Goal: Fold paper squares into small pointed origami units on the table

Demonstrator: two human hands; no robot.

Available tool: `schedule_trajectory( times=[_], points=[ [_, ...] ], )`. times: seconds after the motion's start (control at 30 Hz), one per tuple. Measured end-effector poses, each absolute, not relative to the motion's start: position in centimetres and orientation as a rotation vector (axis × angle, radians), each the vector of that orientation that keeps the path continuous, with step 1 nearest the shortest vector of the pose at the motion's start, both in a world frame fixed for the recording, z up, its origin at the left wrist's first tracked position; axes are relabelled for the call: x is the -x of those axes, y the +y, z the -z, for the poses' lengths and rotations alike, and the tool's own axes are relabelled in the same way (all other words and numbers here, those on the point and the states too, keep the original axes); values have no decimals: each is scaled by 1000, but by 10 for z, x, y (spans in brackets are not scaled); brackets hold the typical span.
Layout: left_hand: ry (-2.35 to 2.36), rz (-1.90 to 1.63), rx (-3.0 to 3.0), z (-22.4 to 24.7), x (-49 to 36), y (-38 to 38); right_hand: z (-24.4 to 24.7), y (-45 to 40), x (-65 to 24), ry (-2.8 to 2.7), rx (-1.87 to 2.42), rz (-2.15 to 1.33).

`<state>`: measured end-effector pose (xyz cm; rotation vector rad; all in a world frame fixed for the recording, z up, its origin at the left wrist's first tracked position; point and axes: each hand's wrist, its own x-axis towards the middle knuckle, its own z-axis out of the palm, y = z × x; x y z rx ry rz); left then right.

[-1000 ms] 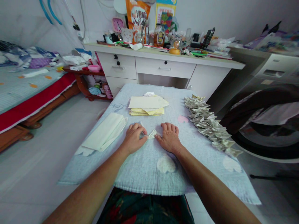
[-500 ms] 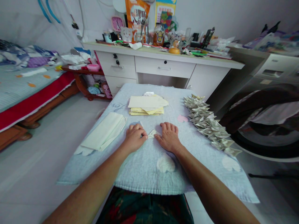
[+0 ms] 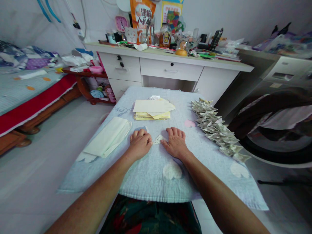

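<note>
A small patterned folded paper (image 3: 158, 139) lies on the blue cloth between my two hands. My left hand (image 3: 140, 143) is closed, its thumb and finger pinched at the paper's left corner. My right hand (image 3: 175, 141) rests flat with fingers spread, the thumb touching the paper's right side. Beyond them sits a stack of cream and yellow paper (image 3: 152, 109). Pale green sheets (image 3: 107, 136) lie at the left. Several folded pointed paper pieces (image 3: 215, 128) form a long row at the right.
The cloth-covered table (image 3: 151, 182) stands before a white desk (image 3: 170, 70) crowded with a jar, bags and small items. A bed (image 3: 34, 97) is at the left, a washing machine (image 3: 280, 130) holding clothes at the right.
My left hand has shifted slightly, its fingers curled closer together at the paper's corner. My right hand stays in place. The whole view has moved very slightly.
</note>
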<state>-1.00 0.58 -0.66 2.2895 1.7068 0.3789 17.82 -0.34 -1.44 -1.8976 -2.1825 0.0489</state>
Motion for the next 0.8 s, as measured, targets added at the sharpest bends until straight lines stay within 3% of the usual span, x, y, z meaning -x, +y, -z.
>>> schedule_trajectory(
  times=[0.2, 0.3, 0.43, 0.57, 0.8],
  points=[
    [1736, -368, -2271, 7, 14, 9, 13, -4, -179, -2187, 1895, -56],
    [1724, -539, -2294, 9, 15, 11, 14, -3, -178, -2189, 1898, -60],
    [1348, -775, -2482, 10, 8, 11, 16, -3, -178, -2184, 1897, -58],
    [1111, -703, -2626, 12, -1, 7, 16, -3, -179, -2176, 1897, -55],
    [1151, -544, -2790, 15, 1, 3, 13, -3, -179, -2165, 1899, -75]
  ],
)
